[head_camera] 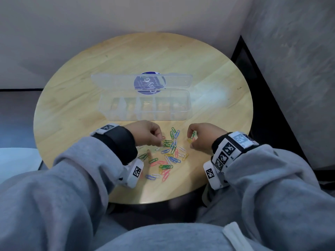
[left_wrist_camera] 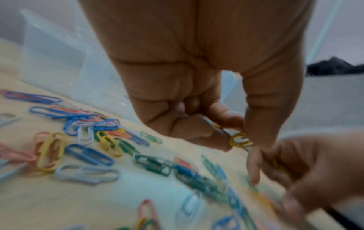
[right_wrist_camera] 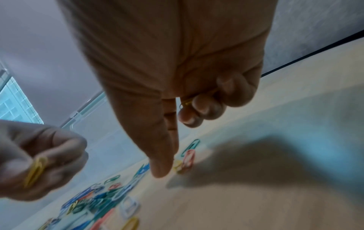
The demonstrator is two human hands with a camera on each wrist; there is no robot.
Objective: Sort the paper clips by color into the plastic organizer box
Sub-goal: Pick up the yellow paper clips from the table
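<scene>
A loose pile of paper clips (head_camera: 167, 156) in blue, green, yellow, pink and white lies on the round wooden table (head_camera: 76, 98), in front of the clear organizer box (head_camera: 145, 107). The box stands open with its lid folded back; I see nothing in its compartments. My left hand (head_camera: 161, 141) hovers at the pile's far left and pinches yellow clips (left_wrist_camera: 240, 140) between thumb and fingers. My right hand (head_camera: 191, 140) is at the pile's far right. Its curled fingers hold a yellow clip (right_wrist_camera: 187, 102) against the palm, and its straight finger points down at a yellow clip (right_wrist_camera: 177, 166) beside a red one (right_wrist_camera: 188, 158).
A round blue sticker (head_camera: 149, 83) shows through the box lid. Walls stand close behind and to the right of the table, with a dark strip (head_camera: 257, 91) along the right wall. My grey-clad knees (head_camera: 163, 238) sit under the near table edge.
</scene>
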